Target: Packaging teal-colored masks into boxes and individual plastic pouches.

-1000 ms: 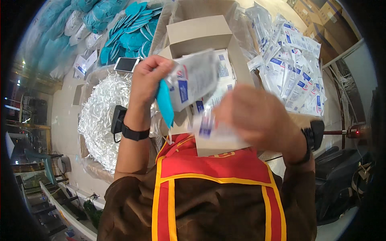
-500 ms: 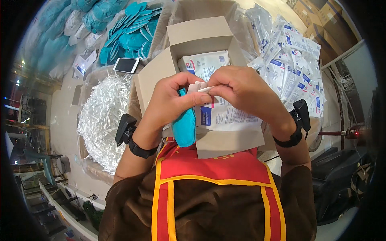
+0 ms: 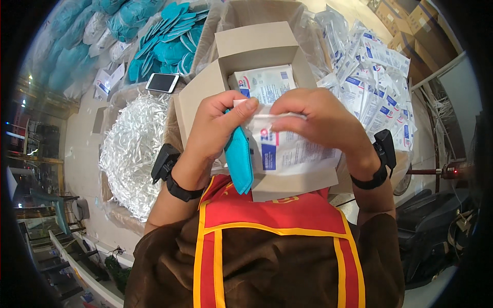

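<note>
My left hand (image 3: 221, 118) is closed round a folded teal face mask (image 3: 239, 159), which hangs below its fingers. Its thumb also presses on the white upper edge of a printed plastic bag (image 3: 303, 154). Bent over the same edge, my right hand (image 3: 313, 110) pinches it between thumb and fingers, though the fingertips are partly hidden. The bag lies over the near side of an open cardboard box (image 3: 257, 38). Farther inside the box rests another printed packet (image 3: 269, 84), partly covered by my hands.
Left of the box, a lined bin holds shredded-looking white strips (image 3: 133, 159), with a smartphone (image 3: 163, 82) at its far corner. Beyond stands a carton of teal masks (image 3: 169, 54). Many printed bags (image 3: 380, 87) are heaped at the right. Brown cartons (image 3: 426, 33) stand behind them.
My hands have moved apart at the bag's white edge, which is now stretched wider between them. The bag has shifted slightly toward me and right, and the mask hangs a little lower.
</note>
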A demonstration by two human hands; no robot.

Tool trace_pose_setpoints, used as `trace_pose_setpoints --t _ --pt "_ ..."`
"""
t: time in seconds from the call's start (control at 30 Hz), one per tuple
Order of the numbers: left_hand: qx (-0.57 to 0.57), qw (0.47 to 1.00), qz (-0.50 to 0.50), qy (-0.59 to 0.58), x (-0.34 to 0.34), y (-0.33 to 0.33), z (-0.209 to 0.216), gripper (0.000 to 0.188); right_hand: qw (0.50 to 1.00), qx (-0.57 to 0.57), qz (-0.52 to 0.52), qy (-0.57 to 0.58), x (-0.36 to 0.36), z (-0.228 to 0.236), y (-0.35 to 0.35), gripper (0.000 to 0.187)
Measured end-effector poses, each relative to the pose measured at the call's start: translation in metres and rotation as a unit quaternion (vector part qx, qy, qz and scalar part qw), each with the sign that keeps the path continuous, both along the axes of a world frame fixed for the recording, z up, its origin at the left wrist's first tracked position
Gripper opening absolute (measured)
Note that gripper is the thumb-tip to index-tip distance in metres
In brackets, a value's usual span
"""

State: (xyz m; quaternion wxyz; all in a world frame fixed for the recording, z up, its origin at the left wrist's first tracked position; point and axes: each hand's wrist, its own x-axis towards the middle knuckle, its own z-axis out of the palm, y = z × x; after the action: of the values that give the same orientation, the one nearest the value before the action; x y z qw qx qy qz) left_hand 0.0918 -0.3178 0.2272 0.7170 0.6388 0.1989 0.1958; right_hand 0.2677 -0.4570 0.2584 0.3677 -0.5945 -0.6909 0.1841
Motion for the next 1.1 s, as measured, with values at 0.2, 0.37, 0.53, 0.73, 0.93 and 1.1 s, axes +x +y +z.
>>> trace_pose_setpoints --t 0.2,0.37,0.53,0.73,0.93,1.1 --pt "-0.007 0.999 -0.004 0.037 -0.002 0.0 -0.002 0.02 0.989 -0.012 -0.095 0.113 0.014 0.007 -0.014 0.011" --pt "0.012 0.998 -0.04 0.048 -0.003 -0.008 0.005 0.018 0.99 0.026 -0.114 0.076 0.009 0.006 -0.014 0.012" --pt "0.032 0.996 -0.055 0.069 -0.005 -0.01 0.003 0.017 0.986 0.035 -0.131 0.098 0.01 0.002 -0.015 0.014" --pt "0.155 0.986 -0.034 0.054 -0.002 -0.014 -0.002 0.014 0.993 0.06 -0.099 0.0 0.004 0.004 -0.006 0.012" --pt "-0.107 0.994 0.012 -0.002 0.0 -0.005 -0.005 0.011 0.969 0.211 -0.025 -0.127 -0.008 0.01 -0.005 0.012" --pt "-0.17 0.985 0.005 -0.022 -0.002 -0.002 -0.007 0.01 0.954 0.243 -0.003 -0.173 -0.024 0.0 -0.012 0.02"
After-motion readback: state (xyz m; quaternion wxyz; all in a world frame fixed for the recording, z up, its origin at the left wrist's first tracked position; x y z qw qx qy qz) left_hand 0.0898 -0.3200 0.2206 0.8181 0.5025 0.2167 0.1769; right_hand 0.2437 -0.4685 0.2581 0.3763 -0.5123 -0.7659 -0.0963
